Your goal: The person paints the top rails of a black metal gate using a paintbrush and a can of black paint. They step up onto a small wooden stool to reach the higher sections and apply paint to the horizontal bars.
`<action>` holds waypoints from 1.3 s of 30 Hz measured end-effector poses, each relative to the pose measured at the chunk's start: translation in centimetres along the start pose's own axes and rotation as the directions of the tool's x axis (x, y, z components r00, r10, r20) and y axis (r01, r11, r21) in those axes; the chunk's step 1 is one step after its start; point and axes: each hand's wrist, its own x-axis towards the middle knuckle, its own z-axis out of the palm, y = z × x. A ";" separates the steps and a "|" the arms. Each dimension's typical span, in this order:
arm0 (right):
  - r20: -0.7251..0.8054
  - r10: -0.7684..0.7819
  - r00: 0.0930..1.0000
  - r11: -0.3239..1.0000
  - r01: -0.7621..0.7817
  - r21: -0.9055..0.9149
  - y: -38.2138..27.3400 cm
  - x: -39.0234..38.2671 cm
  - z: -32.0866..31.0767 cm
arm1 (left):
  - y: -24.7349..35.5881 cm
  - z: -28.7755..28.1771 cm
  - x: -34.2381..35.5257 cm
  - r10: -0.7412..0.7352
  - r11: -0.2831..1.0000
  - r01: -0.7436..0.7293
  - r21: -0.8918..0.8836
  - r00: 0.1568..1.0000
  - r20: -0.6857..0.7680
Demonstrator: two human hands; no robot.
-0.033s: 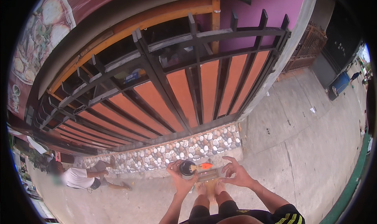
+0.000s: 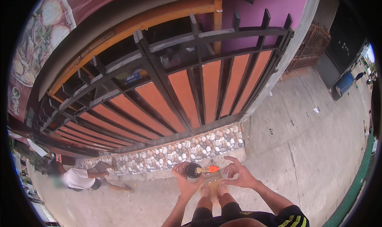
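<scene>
At far left, a dark red banner (image 2: 43, 40) printed with food. Below it, a person (image 2: 77, 178) in a pale shirt, head blurred, well apart from the work. Next, stretching across the middle, a gate (image 2: 178, 87) of orange panels and dark bars, with a strip of pebbled facing (image 2: 199, 145) along the foot. Below that strip in the view, the left hand (image 2: 186, 183), curled partway closed around the sides of a round black container (image 2: 190, 170), fingers at the left and thumb near the lower right. Held with the round mouth turned up toward the view; contents too small to make out. Just right of there, a brush-like tool (image 2: 211, 169), pale end over the container's mouth, orange end pointing right. Impossible to tell leaning on the rim from dipping inside. Farther down, bare feet (image 2: 204, 191) on the concrete ground (image 2: 270, 163). Next, the right hand (image 2: 242, 178), wide open, thumb and fingers spread apart, holding nothing visible, near the orange end but seemingly not touching. Above, a purple wall (image 2: 260, 12). Farther right, a brown metal gate (image 2: 308, 48), then a blue drum (image 2: 345, 84) near the edge of the view.
</scene>
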 end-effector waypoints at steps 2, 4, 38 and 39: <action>0.065 -0.034 0.997 0.999 0.033 0.016 -3.1 -0.1 -0.3 | 0.8 1.0 -0.9 -0.014 1.000 0.015 -0.017 0.999 0.046; 0.129 -0.014 0.991 0.999 0.020 -0.040 -4.5 -0.1 -0.8 | 1.5 1.7 -1.5 -0.014 0.999 0.018 -0.043 0.996 0.091; -0.056 -0.496 0.866 0.765 0.406 -0.501 -20.5 -8.6 -3.9 | 14.9 4.8 0.8 0.137 0.988 -0.146 0.051 0.979 0.148; -0.043 -0.492 0.869 0.766 0.409 -0.495 -20.4 -8.8 -4.0 | 15.2 4.9 0.8 0.147 0.986 -0.156 0.056 0.979 0.138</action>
